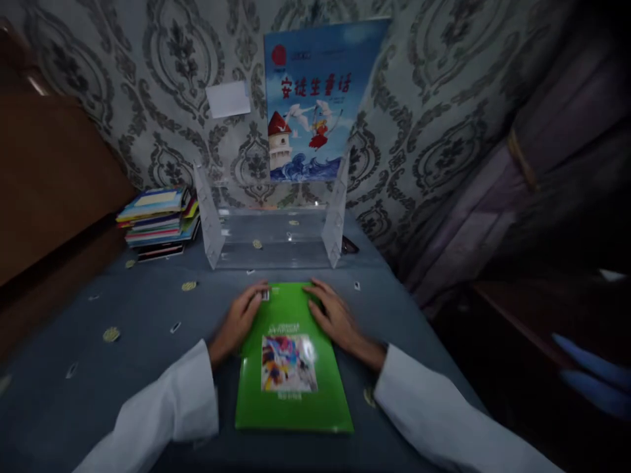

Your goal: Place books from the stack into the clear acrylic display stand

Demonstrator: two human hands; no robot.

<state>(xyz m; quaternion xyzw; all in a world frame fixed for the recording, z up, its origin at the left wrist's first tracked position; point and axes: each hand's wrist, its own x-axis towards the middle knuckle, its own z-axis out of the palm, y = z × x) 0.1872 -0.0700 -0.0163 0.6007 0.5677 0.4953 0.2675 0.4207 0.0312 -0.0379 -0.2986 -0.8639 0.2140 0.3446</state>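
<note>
A green book (288, 410) lies flat on the dark table before me, with a colourful square picture on its cover. Its printing faces upside down to me. My left hand (241, 312) grips the far left corner, thumb on the cover beside a small barcode. On the other side, my right hand (338, 315) holds the far right edge, its thumb and forefinger apart on the cover. Just beyond the book stands a clear plastic rack (273, 253) with upright side panels. Above it, a blue picture book (308, 72) stands upright with a castle and white birds on the cover.
At the back left is a stack of books (158, 217). Round yellowish patterns (188, 286) and small pale marks dot the tablecloth (148, 368). A white card (229, 100) is against the patterned wall. To the right hangs a tied curtain (473, 197); a dark object (350, 246) lies beside the rack.
</note>
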